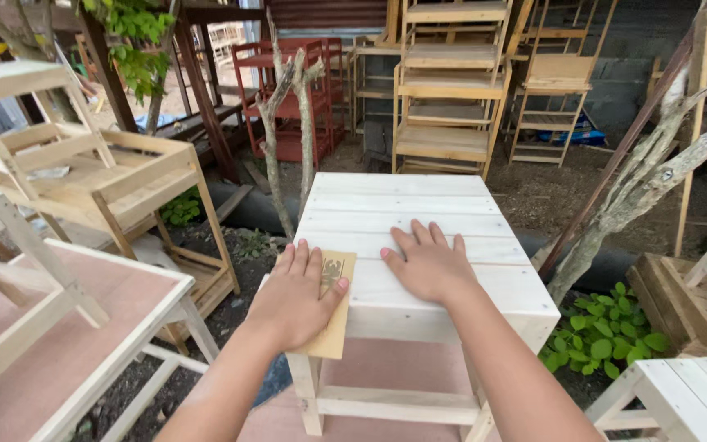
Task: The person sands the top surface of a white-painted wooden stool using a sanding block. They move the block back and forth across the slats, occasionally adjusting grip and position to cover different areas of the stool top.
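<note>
Left hand (pixel 294 299) fingers flat, pressing sandpaper (pixel 331 315) at table (pixel 403 205) top's nine o'clock edge; right hand (pixel 429 263) fingers spread, empty.

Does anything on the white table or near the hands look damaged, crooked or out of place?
Nothing stands out. The white slatted table looks whole, its slats even. The left hand presses a sheet of sandpaper over its near-left edge; the right hand lies flat on top.

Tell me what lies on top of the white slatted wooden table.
On the white slatted wooden table, the right hand rests flat. The left hand presses tan sandpaper over its left edge. The slats beneath them are hidden.
</note>
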